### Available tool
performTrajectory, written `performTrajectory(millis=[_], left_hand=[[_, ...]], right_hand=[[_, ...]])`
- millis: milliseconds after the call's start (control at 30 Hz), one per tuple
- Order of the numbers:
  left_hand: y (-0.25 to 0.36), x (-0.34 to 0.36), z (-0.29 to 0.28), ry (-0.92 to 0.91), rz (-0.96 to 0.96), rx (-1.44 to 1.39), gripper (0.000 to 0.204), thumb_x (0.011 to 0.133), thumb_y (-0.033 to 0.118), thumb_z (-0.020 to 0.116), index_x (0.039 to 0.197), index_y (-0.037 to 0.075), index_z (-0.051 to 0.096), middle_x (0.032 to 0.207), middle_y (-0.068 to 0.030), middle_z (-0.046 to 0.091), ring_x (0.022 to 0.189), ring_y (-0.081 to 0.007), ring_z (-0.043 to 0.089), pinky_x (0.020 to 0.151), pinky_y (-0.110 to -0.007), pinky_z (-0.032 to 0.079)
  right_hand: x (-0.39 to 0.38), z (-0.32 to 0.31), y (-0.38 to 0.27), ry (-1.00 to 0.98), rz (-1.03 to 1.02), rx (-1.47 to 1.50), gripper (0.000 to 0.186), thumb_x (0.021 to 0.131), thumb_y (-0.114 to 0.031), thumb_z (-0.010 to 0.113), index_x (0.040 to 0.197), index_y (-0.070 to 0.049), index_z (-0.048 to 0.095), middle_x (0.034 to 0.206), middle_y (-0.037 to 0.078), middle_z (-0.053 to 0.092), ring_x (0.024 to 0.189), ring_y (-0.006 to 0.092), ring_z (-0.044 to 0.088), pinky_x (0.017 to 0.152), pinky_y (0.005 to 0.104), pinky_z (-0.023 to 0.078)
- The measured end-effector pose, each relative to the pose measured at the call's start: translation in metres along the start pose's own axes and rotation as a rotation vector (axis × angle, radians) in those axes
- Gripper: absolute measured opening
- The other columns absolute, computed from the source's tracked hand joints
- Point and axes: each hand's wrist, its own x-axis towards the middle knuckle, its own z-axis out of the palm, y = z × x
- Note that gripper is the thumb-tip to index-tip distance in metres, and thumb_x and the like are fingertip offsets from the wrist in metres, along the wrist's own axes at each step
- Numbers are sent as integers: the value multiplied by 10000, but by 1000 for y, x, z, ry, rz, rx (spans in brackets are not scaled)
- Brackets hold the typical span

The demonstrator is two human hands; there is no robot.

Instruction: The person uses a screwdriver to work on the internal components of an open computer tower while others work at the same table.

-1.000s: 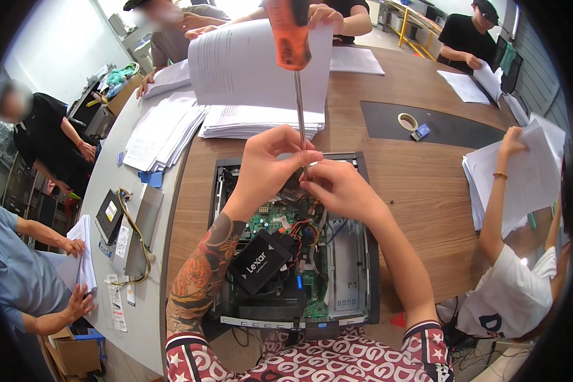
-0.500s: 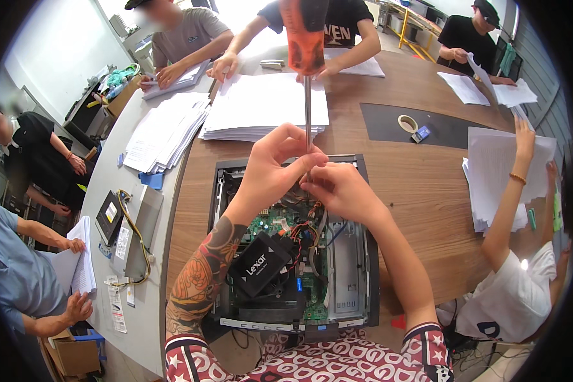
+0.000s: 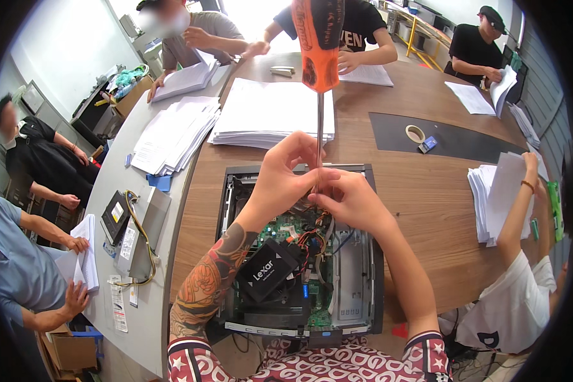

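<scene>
A long screwdriver (image 3: 319, 76) with an orange handle is held upright over an opened computer case (image 3: 299, 254) that lies flat on the brown wooden worktop (image 3: 426, 204). Its thin metal shaft runs down from the handle, which is close to the camera at the top of the view, into the meeting point of the two hands. The left hand (image 3: 285, 181) is wrapped around the lower part of the shaft, its fingers (image 3: 299, 148) curled closed on it, and the right hand (image 3: 352, 202) is pressed against the same spot from the other side, its fingers pinched on the shaft near the tip. The tip itself is hidden behind the hands, so its contact inside the case cannot be told. Beneath the hands a green circuit board (image 3: 286, 226), bundled red and black wires (image 3: 309, 239) and a black rectangular drive (image 3: 267, 270) are seen in the case. A stack of white paper (image 3: 267, 111) lies just beyond the case, and a roll of tape (image 3: 415, 134) is set on a dark mat (image 3: 452, 137) to the right. Other people seated around the worktop are handling sheets of paper.
</scene>
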Motion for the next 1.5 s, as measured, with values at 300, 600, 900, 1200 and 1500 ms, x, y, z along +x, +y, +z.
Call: performTrajectory(millis=[300, 600, 900, 1200, 1500], left_hand=[[11, -8, -8, 18, 35, 124, 149, 919, 32, 632, 1042, -13, 704, 936, -78, 722, 901, -118, 683, 785, -270, 552], [8, -5, -7, 80, -55, 75, 227, 790, 90, 802, 848, 21, 594, 825, -34, 657, 843, -100, 647, 756, -266, 525], [7, -3, 0, -20, 47, -116, 180, 909, 72, 672, 1060, -24, 653, 887, -61, 691, 884, -116, 663, 792, -278, 532], [9, -3, -4, 64, -3, -41, 113, 860, 14, 711, 959, -19, 668, 872, -50, 697, 832, -111, 678, 747, -264, 538], [9, -2, -2, 11, 19, 21, 158, 840, 61, 757, 936, 1, 647, 897, -26, 671, 870, -95, 657, 803, -257, 522]], right_hand=[[4, 8, -1, -5, -149, -56, 98, 873, -61, 672, 924, 23, 675, 819, 148, 625, 717, 256, 626, 658, 363, 486], [1, 11, 1, 55, -71, -48, 147, 811, -47, 753, 836, 47, 644, 696, 53, 560, 531, 103, 477, 498, 273, 376], [2, 6, 5, 33, -145, -18, 74, 865, -23, 683, 914, 29, 665, 717, 65, 555, 566, 114, 487, 530, 281, 389], [2, 7, -11, 21, -55, 6, 156, 839, -94, 740, 851, 29, 644, 694, 42, 555, 540, 93, 466, 510, 267, 381], [0, 5, 5, 23, -90, -29, 183, 867, -101, 728, 821, 44, 625, 682, 75, 560, 551, 127, 484, 526, 285, 398]])
